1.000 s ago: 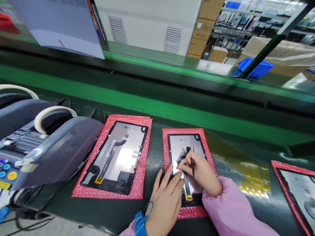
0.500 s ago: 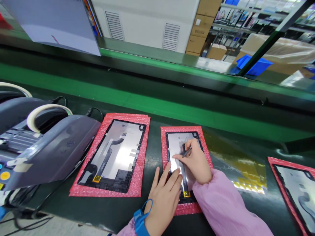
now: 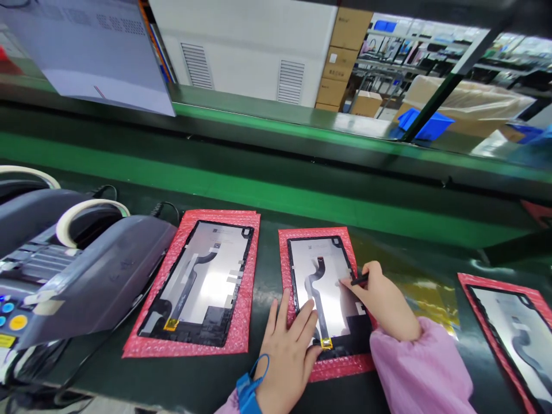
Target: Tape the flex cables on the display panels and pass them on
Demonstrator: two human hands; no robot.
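Observation:
A tablet screen panel lies face down on red bubble wrap, silver back up. A dark ribbon cable runs down it to a yellow-taped end. My left hand rests flat with fingers spread over the panel's lower left edge, a blue strap round its wrist. My right hand pinches a slim black pen-like tool over the panel's right edge. Its exact kind is unclear, being partly hidden by the fingers.
A second panel on red bubble wrap lies to the left, a third at far right. Tape dispensers with cables stand at the left. A clear yellowish sheet lies right of my hand. A green ledge runs behind.
My right hand has moved right, from the cable's upper end to the panel's right edge, still holding the black tool. My left hand stays at the lower left. The camera view has shifted slightly.

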